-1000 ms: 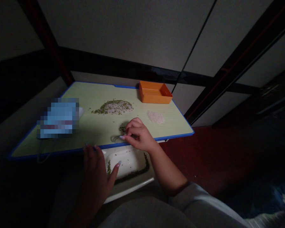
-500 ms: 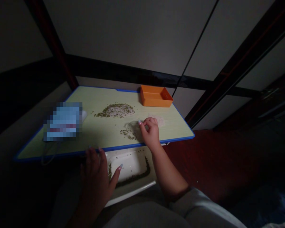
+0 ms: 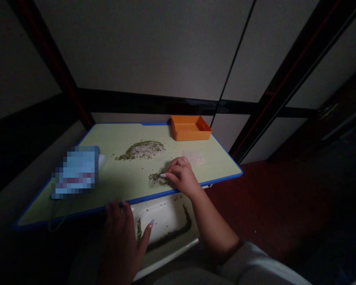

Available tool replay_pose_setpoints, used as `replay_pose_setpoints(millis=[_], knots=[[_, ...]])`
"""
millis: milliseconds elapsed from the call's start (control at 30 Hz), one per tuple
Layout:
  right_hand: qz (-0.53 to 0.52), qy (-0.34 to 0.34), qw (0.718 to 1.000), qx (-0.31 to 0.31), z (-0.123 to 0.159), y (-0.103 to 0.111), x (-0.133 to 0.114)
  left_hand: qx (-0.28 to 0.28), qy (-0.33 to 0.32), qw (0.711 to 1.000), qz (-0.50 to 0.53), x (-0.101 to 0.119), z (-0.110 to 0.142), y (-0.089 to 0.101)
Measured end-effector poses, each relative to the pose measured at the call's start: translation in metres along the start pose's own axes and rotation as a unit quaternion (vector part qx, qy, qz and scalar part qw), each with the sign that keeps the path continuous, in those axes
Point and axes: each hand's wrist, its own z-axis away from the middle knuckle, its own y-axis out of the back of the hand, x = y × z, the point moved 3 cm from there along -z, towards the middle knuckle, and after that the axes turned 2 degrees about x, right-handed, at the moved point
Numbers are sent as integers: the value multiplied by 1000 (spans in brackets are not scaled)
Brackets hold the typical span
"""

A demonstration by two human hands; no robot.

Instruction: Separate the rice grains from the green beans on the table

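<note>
My right hand (image 3: 182,176) is closed low over the table, thumb and fingers pinching a see-through piece with a curved edge (image 3: 151,181); its exact kind is unclear. That piece sits among a small scatter of green beans (image 3: 158,177) near the front edge. A larger heap of green beans mixed with pale grains (image 3: 145,149) lies farther back, and a small patch of pale grains (image 3: 194,157) is just beyond my right hand. In shadow, my left hand (image 3: 123,233) has its fingers apart beside a white tray (image 3: 166,217) below the table edge, with green beans along its sides.
An orange open box (image 3: 191,134) stands at the table's back right. On the left is a blurred-out blue item (image 3: 77,174) with a cord hanging over the edge. The pale table (image 3: 121,178) has a blue rim, with cabinet panels (image 3: 154,51) behind it.
My right hand has moved toward the front edge and slightly left, bringing the clear piece into the small bean scatter. My left hand stays by the tray. The view has tilted slightly.
</note>
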Motion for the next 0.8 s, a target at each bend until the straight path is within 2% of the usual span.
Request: replay_pose_setpoints(millis=[467, 800], knots=[[-19, -87, 988, 125, -2, 5, 11, -6, -14, 1000, -4, -5, 0, -3], [-14, -62, 996, 60, -4, -1, 11, 7, -12, 1000, -5, -2, -1, -2]])
